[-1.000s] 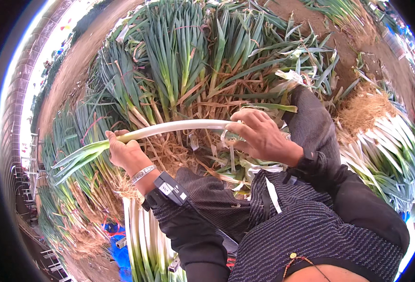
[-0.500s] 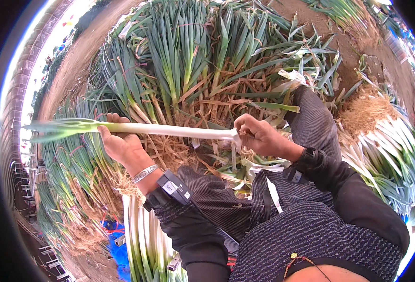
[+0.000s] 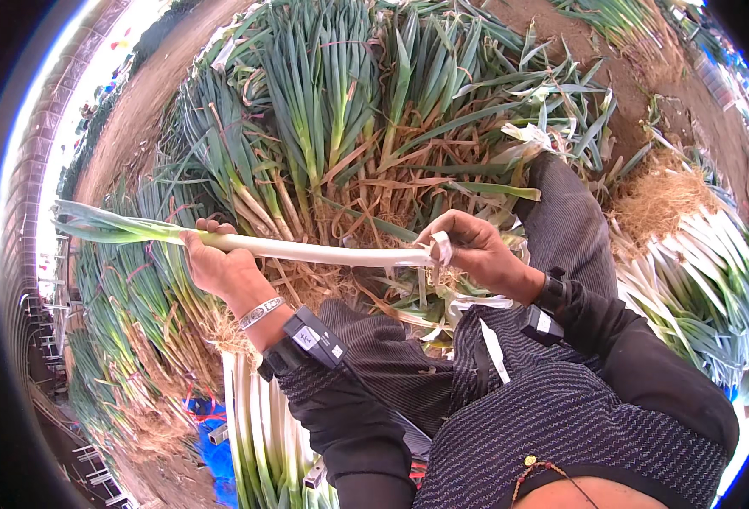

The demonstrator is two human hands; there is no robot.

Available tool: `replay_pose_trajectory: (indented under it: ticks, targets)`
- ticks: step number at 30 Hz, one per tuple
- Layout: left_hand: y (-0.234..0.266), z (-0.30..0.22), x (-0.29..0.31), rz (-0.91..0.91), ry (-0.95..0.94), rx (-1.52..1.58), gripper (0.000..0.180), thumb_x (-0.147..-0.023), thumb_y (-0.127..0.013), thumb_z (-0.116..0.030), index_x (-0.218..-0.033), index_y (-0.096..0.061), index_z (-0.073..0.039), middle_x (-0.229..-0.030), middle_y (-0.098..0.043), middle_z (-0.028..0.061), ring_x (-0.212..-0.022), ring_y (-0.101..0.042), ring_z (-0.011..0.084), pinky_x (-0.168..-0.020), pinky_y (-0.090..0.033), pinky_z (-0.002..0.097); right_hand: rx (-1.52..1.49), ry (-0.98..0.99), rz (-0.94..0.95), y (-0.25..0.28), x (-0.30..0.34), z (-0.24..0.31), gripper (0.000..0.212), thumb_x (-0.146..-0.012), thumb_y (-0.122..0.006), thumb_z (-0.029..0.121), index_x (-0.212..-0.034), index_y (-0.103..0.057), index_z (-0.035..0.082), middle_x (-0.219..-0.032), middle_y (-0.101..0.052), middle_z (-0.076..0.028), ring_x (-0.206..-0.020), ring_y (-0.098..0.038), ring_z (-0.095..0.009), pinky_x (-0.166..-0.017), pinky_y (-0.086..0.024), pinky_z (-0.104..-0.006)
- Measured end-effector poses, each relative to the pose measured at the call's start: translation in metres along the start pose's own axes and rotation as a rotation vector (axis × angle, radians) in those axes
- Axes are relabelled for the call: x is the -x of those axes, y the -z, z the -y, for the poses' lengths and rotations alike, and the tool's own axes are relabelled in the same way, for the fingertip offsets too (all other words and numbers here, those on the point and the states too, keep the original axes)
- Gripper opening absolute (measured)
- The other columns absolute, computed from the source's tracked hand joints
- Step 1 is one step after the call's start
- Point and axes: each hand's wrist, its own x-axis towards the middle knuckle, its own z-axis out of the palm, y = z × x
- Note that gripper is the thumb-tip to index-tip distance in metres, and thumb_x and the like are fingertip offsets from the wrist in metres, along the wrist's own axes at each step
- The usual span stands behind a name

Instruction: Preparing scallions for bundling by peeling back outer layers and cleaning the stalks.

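Note:
A long green onion (image 3: pixel 323 252) lies across in front of me, white shank to the right and green leaves to the left. My left hand (image 3: pixel 221 260) is closed round it where the white turns green. At the root end, my right hand (image 3: pixel 479 251) pinches a curled strip of pale outer skin (image 3: pixel 440 248) that stands off the shank. The fingertips of my right hand are partly covered by that strip. Below the onion, trimmed leaves and peelings (image 3: pixel 408 297) lie between my legs.
Tied bundles of green onions (image 3: pixel 323 93) stand ahead and to the left (image 3: pixel 145 314). White-stemmed onions with roots (image 3: pixel 688 254) are piled on the right. More peeled onions (image 3: pixel 264 424) lie beside my left arm, near blue plastic (image 3: pixel 215 462). Bare soil (image 3: pixel 149 106) stretches behind.
The onion's leafy end has settled slightly lower and is no longer blurred. A strip of skin now curls away from the root end in my right hand, which has turned a little.

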Motion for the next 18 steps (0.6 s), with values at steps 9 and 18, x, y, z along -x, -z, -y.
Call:
replay_pose_trajectory:
  ticks: [9,18]
  targets:
    - [0.006,-0.006,-0.01,-0.116,-0.049,-0.048,0.028,-0.1,-0.053,-0.018,-0.11,-0.047,0.006,-0.084,-0.058,0.0125,-0.064,-0.056,0.0192,-0.05,-0.047,0.0281,-0.644,0.051,-0.181,0.02,0.003,0.011,0.016,-0.089,-0.067,0.011,-0.099,-0.055,0.008,-0.091,-0.062,-0.006,-0.089,-0.065,-0.023,-0.084,-0.055,-0.0424]
    - [0.003,-0.011,0.0,-0.207,-0.123,-0.108,0.03,-0.099,-0.056,-0.02,-0.106,-0.049,0.008,-0.083,-0.06,0.0124,-0.062,-0.057,0.0197,-0.047,-0.046,0.029,1.256,0.334,-0.225,0.052,-0.001,0.023,0.05,-0.091,-0.063,0.035,-0.13,-0.051,0.005,-0.113,-0.059,-0.013,-0.108,-0.059,-0.027,-0.09,-0.051,-0.0412]
